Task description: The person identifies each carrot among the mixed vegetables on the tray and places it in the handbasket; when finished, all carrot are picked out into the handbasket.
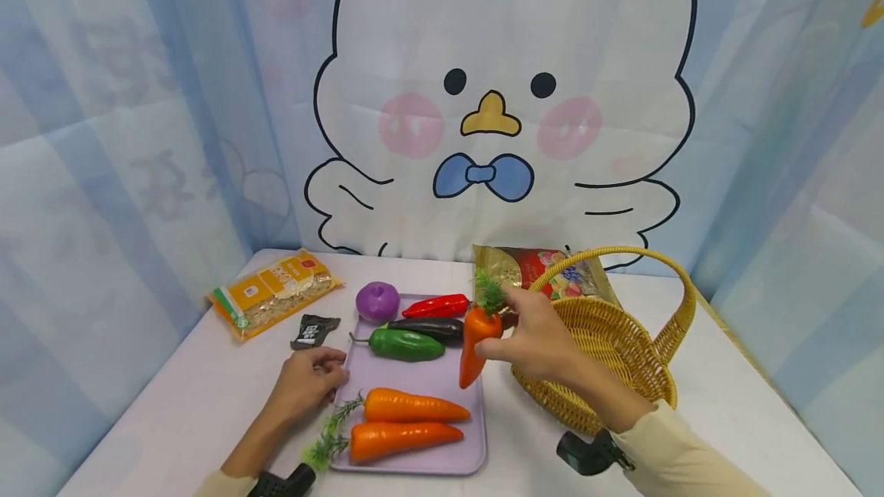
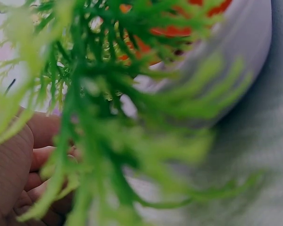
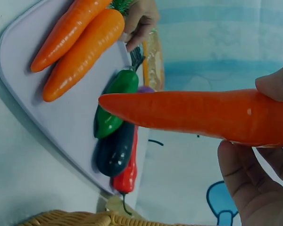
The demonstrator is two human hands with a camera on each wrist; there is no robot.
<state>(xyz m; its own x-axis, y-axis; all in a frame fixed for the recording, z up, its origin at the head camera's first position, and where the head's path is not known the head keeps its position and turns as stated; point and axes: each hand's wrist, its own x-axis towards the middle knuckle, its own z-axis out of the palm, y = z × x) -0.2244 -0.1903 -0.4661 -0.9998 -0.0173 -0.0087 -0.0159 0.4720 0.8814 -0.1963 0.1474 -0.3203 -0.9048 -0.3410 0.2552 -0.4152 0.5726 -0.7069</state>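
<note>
My right hand (image 1: 535, 332) pinches a toy carrot (image 1: 472, 351) between thumb and fingers near its leafy top, tip pointing down, over the right side of the lilac tray (image 1: 414, 471). In the right wrist view the carrot (image 3: 179, 110) spans the frame. Two more carrots, one (image 1: 414, 406) above the other (image 1: 404, 440), lie at the tray's near end. My left hand (image 1: 304, 386), fingers loosely bent, rests at the tray's left edge; carrot leaves (image 2: 99, 94) partly cover it in the left wrist view. Farther up the tray lie a green pepper (image 1: 407, 345), an eggplant (image 1: 445, 328) and a red chili (image 1: 435, 306).
A purple onion (image 1: 377, 302) sits at the tray's far left corner. Right of the tray stands a wicker basket (image 1: 601, 343) with a tall handle. Behind it lies a gold and red packet (image 1: 511, 263). A yellow packet (image 1: 276, 290) and a small black packet (image 1: 314, 331) lie left.
</note>
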